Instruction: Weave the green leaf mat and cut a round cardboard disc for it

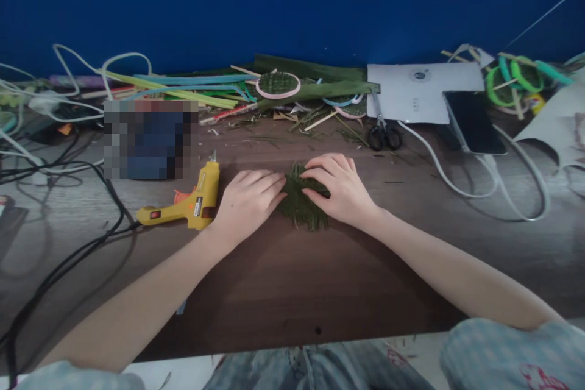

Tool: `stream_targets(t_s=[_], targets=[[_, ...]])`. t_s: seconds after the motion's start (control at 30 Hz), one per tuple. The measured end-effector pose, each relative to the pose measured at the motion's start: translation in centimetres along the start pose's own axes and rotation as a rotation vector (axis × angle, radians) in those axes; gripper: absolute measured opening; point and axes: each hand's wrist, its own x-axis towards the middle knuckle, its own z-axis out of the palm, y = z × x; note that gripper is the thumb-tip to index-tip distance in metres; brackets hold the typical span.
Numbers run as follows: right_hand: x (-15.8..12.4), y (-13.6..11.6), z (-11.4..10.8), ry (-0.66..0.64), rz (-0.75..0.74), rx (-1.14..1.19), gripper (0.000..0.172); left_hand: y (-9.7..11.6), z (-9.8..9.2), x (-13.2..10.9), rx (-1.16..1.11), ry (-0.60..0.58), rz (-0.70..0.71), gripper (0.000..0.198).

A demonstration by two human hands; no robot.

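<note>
A small green woven mat of leaf strips (302,210), with frayed ends at its top and bottom, lies on the table between my hands. My left hand (251,196) grips its left edge, fingers together and thumb low along the side. On the right side, my right hand (340,186) has its curved fingers and thumb on the mat. The fingers partly cover its upper corners. Beside my left hand, a yellow glue gun (208,189) lies on its side with its nozzle pointing away from me and its switch glowing.
Along the blue wall lie green leaf strips (311,68), a pink-rimmed woven oval (278,84) and coloured strips. Black-handled scissors (382,134), a white sheet (411,88) and a phone (473,122) with a white cable are at right. Black cables (68,256) cross the left side.
</note>
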Motion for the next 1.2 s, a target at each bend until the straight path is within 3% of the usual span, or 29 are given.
stream_targets(t_s=[0.53,0.73,0.97,1.2], targets=[[0.0,0.0,0.1,0.016,0.001,0.085,0.009,0.2,-0.2,0.2,-0.046,-0.038,-0.082,0.019],[0.0,0.4,-0.2,0.142,0.186,0.179,0.01,0.5,-0.4,0.5,-0.083,-0.014,-0.058,0.018],[0.4,0.9,0.2,0.137,0.334,0.202,0.004,0.7,-0.1,0.5,-0.15,-0.092,0.082,0.028],[0.6,1.2,0.4,0.107,0.315,0.208,0.011,0.7,-0.4,0.7,-0.28,-0.213,-0.028,0.03]])
